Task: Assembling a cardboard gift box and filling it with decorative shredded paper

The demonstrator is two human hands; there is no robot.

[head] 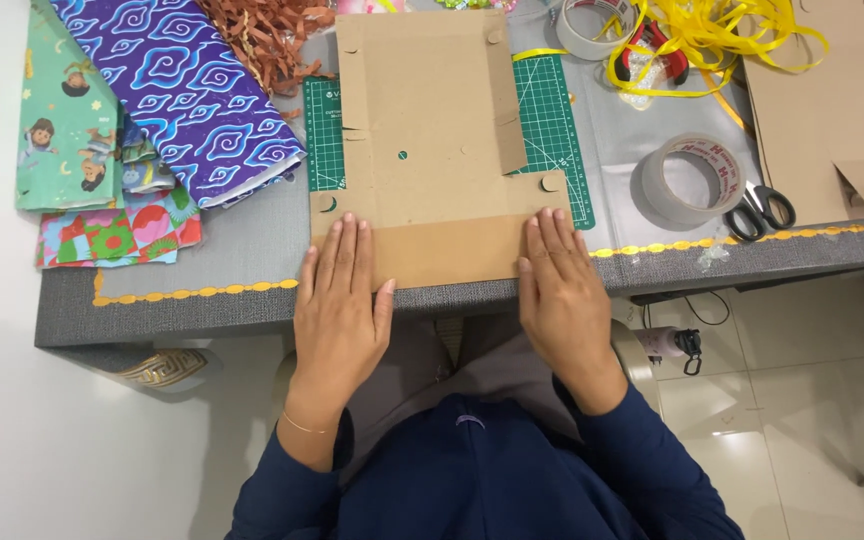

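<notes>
A flat brown cardboard sheet (432,150), matte, with small round holes and notched edges, lies at the near edge of the table (232,300), partly over a green cutting mat (552,110). Its lower flap is folded up. The left hand (340,300) presses flat on the flap's left end, fingers (347,245) together and outstretched; the right hand (564,290) presses on the right end the same way, gripping nothing. Patterned wrapping papers (182,90) lie folded to the left. To the right sit a tape roll (690,180), black-handled scissors (762,212) and tangled yellow ribbon (722,35). The table has a grey woven cover with yellow trim, above a pale tiled floor (802,400).
</notes>
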